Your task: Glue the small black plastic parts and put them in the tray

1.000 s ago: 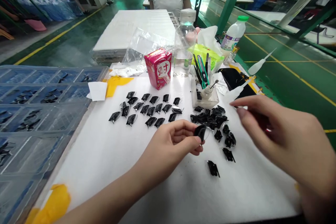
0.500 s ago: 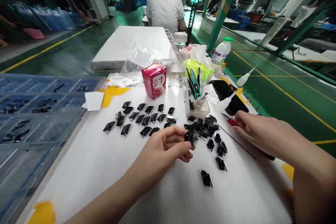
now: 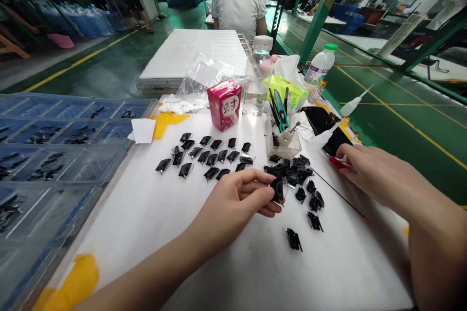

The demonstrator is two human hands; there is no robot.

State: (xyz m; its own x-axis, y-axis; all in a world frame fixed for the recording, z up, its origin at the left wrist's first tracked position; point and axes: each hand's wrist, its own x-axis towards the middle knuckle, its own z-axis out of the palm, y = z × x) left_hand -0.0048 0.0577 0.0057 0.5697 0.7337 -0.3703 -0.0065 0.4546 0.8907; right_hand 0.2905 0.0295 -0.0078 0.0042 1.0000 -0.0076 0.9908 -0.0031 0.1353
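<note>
My left hand [image 3: 251, 197] is closed over the middle of the white table, pinching a small black piece [image 3: 278, 189] with a thin clear or wire edge between thumb and fingers. My right hand [image 3: 365, 165] is at the right side, its thumb and fingers closed around a red-handled tool [image 3: 337, 163]; the rest of that tool is hidden or blurred. Right of my left hand lies a loose heap of similar black pieces [image 3: 292, 170], with single ones closer to me. Behind my left hand, several black pieces [image 3: 211, 158] are spread in rough rows.
A tool holder [image 3: 282, 146] with a green cutter stands behind the heap. Near it are a pink-red box [image 3: 224, 106], a clear bottle [image 3: 255, 77] and a white dropper bottle [image 3: 323, 138]. Blue compartment trays [image 3: 120, 153] line the left edge. A person [image 3: 239, 2] sits ahead.
The view has shifted, so the table things sit further right. My left hand still holds the black piece, which is turned differently. The metal tip by my right hand no longer shows.
</note>
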